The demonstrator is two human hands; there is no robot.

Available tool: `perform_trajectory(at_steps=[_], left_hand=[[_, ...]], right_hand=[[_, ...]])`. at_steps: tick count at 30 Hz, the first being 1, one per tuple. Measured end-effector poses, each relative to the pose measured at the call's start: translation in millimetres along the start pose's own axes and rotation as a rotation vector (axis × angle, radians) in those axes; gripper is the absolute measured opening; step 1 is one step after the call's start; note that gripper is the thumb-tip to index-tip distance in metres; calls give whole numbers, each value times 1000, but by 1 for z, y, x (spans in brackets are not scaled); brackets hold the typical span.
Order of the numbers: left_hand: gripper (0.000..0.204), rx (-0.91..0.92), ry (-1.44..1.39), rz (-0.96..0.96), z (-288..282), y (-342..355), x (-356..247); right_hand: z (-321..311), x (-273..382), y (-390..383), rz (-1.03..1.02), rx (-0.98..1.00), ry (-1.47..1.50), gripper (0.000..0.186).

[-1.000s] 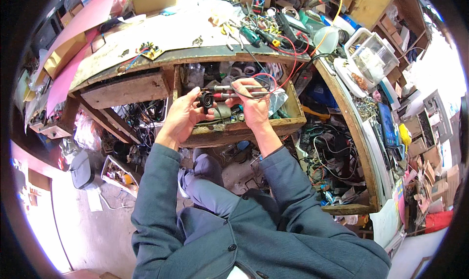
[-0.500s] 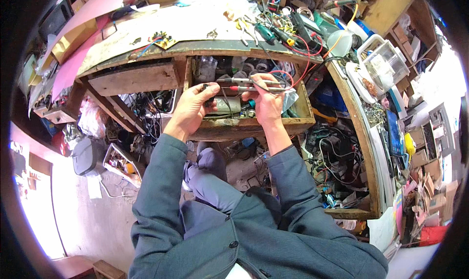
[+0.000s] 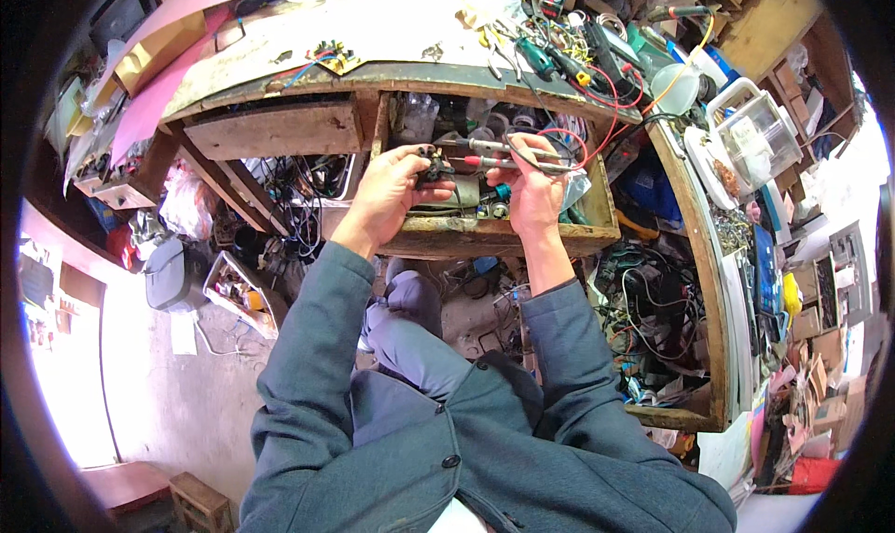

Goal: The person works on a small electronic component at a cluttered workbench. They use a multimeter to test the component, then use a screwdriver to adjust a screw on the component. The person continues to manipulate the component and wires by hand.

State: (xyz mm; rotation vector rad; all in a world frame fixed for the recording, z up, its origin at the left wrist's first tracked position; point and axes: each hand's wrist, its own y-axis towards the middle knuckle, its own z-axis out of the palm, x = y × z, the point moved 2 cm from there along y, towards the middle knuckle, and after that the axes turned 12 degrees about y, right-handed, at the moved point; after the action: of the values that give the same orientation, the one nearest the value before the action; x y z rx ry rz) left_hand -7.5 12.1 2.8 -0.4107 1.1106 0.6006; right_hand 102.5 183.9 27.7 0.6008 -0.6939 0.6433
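My left hand [image 3: 390,193] grips a small black component [image 3: 434,166] between thumb and fingers, over an open wooden drawer [image 3: 503,235] full of assorted parts and plastic bags. My right hand [image 3: 535,190] is closed around two pen-like test probes [image 3: 488,147], one dark and one with a red section, held side by side. Their thin tips point left at the component; whether they touch it I cannot tell. Red and black leads loop from the probes up toward the bench.
The cluttered bench top [image 3: 392,25] holds tools, wires and a green-handled tool [image 3: 531,55]. At right are a clear plastic container [image 3: 760,137], a blue-screened device [image 3: 766,263] and cardboard. A grey bin [image 3: 172,272], a box of parts [image 3: 244,293] and a wooden stool [image 3: 200,500] stand lower left.
My left hand has turned the black component, so its round face shows less. Both hands and the probes appear farther right and slightly higher, as the whole view has shifted.
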Motion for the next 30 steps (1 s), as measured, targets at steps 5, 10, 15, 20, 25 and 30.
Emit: perform_trajectory(at_steps=[5, 10, 15, 20, 25, 30], left_hand=[[28, -22, 28, -2, 2, 0, 1], [29, -38, 27, -9, 3, -1, 2], [26, -39, -7, -17, 5, -2, -1], [30, -33, 4, -15, 6, -3, -4], [29, -7, -20, 9, 7, -8, -8], [28, -28, 4, 2, 7, -7, -8]], right_hand=[[3, 0, -2, 27, 37, -8, 12], [2, -5, 0, 26, 32, -40, 12], [2, -5, 0, 54, 48, -58, 12], [3, -4, 2, 119, 26, -21, 14], [-1, -7, 4, 159, -6, 26, 14], [-1, -7, 5, 161, 7, 50, 14]])
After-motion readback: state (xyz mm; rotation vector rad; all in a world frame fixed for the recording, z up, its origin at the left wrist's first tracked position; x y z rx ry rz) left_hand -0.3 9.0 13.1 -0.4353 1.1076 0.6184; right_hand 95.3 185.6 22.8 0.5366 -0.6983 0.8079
